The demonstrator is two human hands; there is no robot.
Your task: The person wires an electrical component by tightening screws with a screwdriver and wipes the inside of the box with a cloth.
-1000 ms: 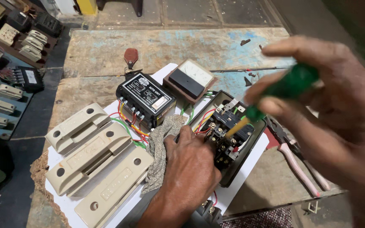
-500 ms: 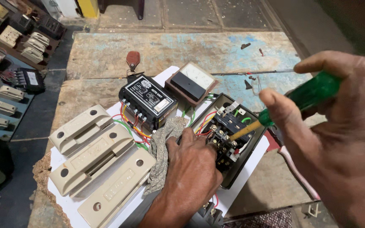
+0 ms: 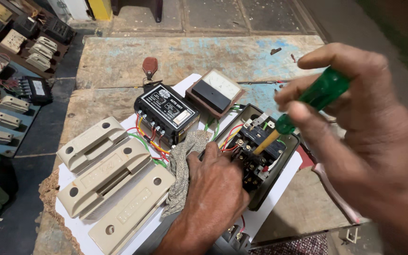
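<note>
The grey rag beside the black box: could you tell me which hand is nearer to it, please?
Left. The left hand lies against the grey rag; the right hand holds a green screwdriver off to the rag's right.

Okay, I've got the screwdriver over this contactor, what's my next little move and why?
Probably seat the screwdriver tip in a terminal screw on the contactor. The tip is angled down at its top, the right hand grips the green handle, and the left hand braces the unit.

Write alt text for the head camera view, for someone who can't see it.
A right hand points a green-handled screwdriver into an open black switch box that the left hand steadies on a worn workbench. Beside it lie three cream fuse carriers, a black relay unit and a panel meter.
</note>
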